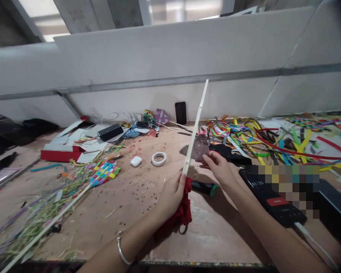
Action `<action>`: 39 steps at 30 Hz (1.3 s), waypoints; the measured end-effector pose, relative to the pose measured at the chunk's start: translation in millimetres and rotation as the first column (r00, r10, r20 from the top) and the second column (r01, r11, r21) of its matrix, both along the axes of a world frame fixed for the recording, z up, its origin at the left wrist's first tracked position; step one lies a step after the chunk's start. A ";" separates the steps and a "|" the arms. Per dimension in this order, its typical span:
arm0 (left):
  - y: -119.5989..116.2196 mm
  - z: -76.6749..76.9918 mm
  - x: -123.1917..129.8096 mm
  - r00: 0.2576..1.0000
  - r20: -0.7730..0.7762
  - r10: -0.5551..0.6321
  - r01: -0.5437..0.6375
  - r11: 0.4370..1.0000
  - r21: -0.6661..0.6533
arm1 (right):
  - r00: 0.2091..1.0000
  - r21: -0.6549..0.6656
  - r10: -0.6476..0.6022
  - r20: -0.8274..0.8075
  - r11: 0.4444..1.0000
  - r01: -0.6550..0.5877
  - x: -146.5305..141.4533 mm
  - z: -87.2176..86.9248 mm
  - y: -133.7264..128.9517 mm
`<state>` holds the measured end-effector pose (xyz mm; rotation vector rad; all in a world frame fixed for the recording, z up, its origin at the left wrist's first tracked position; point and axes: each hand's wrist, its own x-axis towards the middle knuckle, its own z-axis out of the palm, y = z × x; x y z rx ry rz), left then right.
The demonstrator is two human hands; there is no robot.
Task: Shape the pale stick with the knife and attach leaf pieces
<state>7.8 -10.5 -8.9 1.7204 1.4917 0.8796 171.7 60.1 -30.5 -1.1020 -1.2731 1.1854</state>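
Note:
My left hand [170,193] is closed round the lower part of a pale bamboo strip [197,131], which slants up and away over the table. In my right hand [219,167], thumb and fingers pinch the edge of a torn piece of brownish-grey sandpaper [201,147]. The sandpaper lies behind the strip in this view; whether they touch I cannot tell. Beneath my left wrist is a bunched red cloth [184,216], partly hidden. A tool's black handle with a green end [206,187] lies between my two hands.
A roll of white tape [159,159] and a white earbud case [136,161] lie left of centre. A checkered woven piece on a stick [105,172] rests among shavings. Colourful strips [244,132] pile at the back right. A charging phone [272,199] lies right; another phone [181,113] leans against the panel.

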 end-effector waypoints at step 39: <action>-9.4 -1.8 1.2 0.972 -0.141 -0.186 0.192 0.981 0.031 | 0.858 -0.138 0.184 -0.479 0.950 -0.281 0.4 30.3 -18.5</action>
